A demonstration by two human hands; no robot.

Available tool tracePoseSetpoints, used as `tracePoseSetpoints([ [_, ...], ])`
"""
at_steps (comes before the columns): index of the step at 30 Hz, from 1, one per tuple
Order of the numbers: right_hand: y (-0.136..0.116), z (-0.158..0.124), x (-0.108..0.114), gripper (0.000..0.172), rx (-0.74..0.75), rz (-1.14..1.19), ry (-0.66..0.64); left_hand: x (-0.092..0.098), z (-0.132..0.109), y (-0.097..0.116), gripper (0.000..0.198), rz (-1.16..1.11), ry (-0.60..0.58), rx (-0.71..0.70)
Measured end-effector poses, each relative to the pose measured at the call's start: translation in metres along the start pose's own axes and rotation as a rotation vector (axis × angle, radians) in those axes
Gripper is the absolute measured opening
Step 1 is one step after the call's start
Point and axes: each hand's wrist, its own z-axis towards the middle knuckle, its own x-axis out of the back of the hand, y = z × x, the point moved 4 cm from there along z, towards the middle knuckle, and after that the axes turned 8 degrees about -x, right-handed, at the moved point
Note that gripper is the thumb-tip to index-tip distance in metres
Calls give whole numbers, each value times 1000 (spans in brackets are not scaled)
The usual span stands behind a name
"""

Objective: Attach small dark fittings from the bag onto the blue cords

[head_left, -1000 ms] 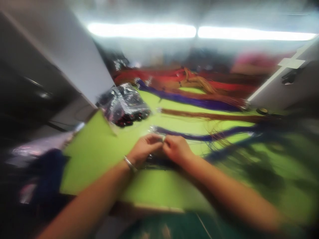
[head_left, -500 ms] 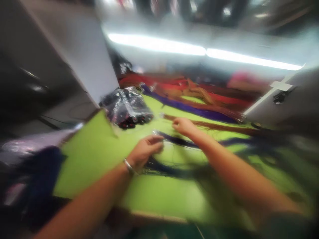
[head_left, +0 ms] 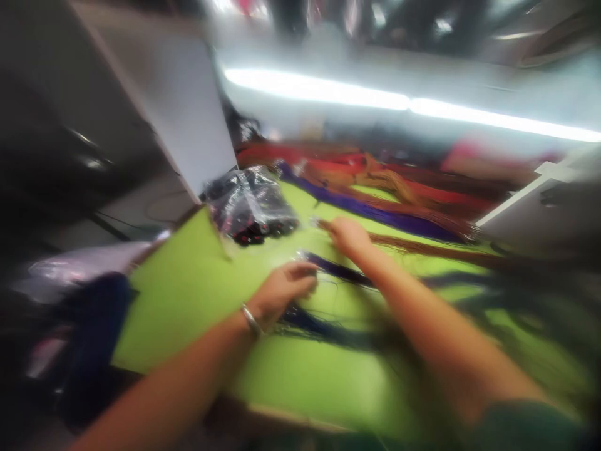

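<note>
My left hand point(head_left: 284, 289), with a silver bangle at the wrist, is closed in a pinch beside the end of a dark blue bundle of cords point(head_left: 340, 269). Whatever is between its fingertips, perhaps a thin strand, is too blurred to make out. A second dark blue bundle point(head_left: 323, 329) lies just below that hand. Farther back, my right hand point(head_left: 350, 239) has its fingers closed around the brown cord bundle point(head_left: 422, 246) near its left end. A shiny clear tip of this bundle shows past the fingertips.
A clear plastic bag of dark pieces point(head_left: 253, 207) lies on the green tabletop point(head_left: 173, 300). Purple cords point(head_left: 361, 200) and red and orange cords point(head_left: 319, 156) stretch along the back. A white panel point(head_left: 197, 113) stands at left; a tube light point(head_left: 319, 88) glows above.
My right hand has shifted left along the brown bundle towards its tip. My left hand stays at nearly the same place over the blue cords. The whole view has swung slightly left.
</note>
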Motion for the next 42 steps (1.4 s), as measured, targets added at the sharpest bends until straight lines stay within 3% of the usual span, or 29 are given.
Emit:
tracePoseSetpoints([
  [5,-5,-47,30,9,-7,428,19,-5,2,3,42,-106,84,9],
  [10,-1,-91,27,15,-33,724,-31,-14,4,-3,45,-180,75,34],
  [17,3,-108,9,19,-70,659,-87,-24,2,-7,42,-119,23,30],
  [24,3,-110,13,19,-45,637,-68,-24,4,-8,39,-106,28,43],
  [33,-3,-115,21,20,-16,418,-49,-20,3,-10,34,-21,48,19],
  [39,1,-112,10,21,-73,605,-185,-18,5,-15,33,53,29,-50],
  [42,0,-113,10,21,-82,590,-176,-18,5,-17,32,85,14,-64],
])
